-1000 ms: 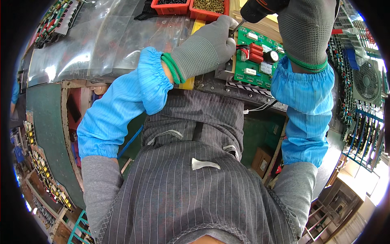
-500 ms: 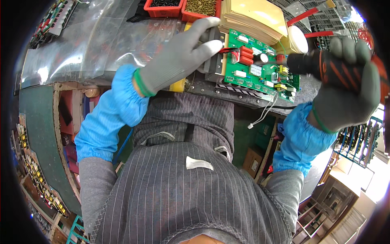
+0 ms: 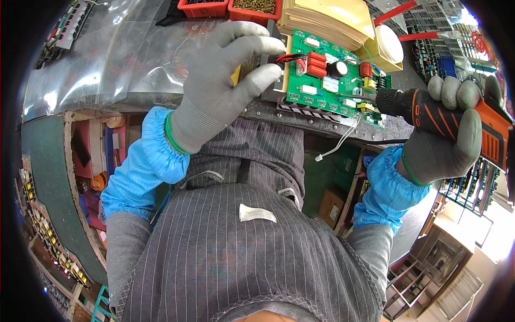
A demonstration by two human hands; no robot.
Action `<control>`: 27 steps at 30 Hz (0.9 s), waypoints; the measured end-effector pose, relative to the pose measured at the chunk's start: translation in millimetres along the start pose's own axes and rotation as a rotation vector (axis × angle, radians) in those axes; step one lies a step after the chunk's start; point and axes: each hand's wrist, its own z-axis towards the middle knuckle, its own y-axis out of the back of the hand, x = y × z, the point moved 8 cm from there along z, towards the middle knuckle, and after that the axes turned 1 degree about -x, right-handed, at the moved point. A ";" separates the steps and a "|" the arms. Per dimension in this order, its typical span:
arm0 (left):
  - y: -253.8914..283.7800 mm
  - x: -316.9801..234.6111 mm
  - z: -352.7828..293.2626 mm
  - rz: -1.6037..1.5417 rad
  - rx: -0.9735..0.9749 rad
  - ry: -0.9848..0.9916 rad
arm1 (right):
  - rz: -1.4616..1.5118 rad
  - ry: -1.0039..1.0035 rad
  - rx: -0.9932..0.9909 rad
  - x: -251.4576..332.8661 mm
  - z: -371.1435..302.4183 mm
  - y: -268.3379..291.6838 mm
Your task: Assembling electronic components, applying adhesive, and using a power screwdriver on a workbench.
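Observation:
My right hand [image 3: 445,123], in a grey glove, is closed round an orange and black power screwdriver [image 3: 429,110]. The tool lies nearly level, its thin bit pointing left over the front part of a green circuit board [image 3: 295,80]. Whether the tip touches a screw cannot be made out. My left hand [image 3: 222,88], also gloved, curls its fingers and thumb round the dark block [image 3: 274,90] at the board's left end. Red and black wires [image 3: 292,57] run from there to red capacitors [image 3: 316,64]. A white two-wire lead [image 3: 339,144] hangs off the front.
Behind the board stand a stack of tan sheets [image 3: 327,21], a red bin of brass screws [image 3: 255,12] and a red bin of black ones [image 3: 204,8]. A white roll [image 3: 389,44] and red-handled tools [image 3: 397,12] are at the back right. Clear plastic sheeting [image 3: 123,59] covers the bench's left.
The screwdriver has come down and nearer, its bit now over the board's front part. My left hand has shifted slightly left and down, its fingers more curled. The whole view has shifted slightly.

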 end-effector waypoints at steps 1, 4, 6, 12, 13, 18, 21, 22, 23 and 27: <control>-1.1 -2.9 -0.6 0.003 -0.002 0.001 | 0.000 0.018 -0.069 3.0 -0.3 2.5; -8.1 -3.7 -2.8 -0.052 0.009 0.046 | 0.119 0.014 -0.037 6.9 7.9 7.2; -16.8 -13.8 -0.8 -0.029 0.016 -0.117 | 0.239 -0.007 0.063 8.4 12.8 -2.2; -31.0 -23.2 2.1 0.063 -0.056 -0.167 | 0.627 -0.126 -0.018 8.3 16.0 -16.5; -32.9 -20.4 1.8 0.032 -0.036 -0.157 | 0.628 -0.135 -0.028 6.8 16.6 -16.3; -26.8 -19.1 -0.9 0.009 -0.092 -0.153 | 0.592 -0.104 -0.057 6.8 17.9 -20.1; -25.9 -20.9 -1.1 0.052 -0.076 -0.149 | 0.586 -0.093 -0.061 6.7 18.8 -19.5; -27.4 -19.5 -0.7 0.028 -0.061 -0.145 | 0.598 -0.104 -0.044 6.0 19.5 -19.2; -29.1 -18.6 0.0 0.002 -0.047 -0.144 | 0.606 -0.113 -0.027 6.3 20.2 -18.8; -30.8 -17.1 1.3 0.004 -0.032 -0.124 | 0.608 -0.135 -0.006 7.2 19.9 -22.1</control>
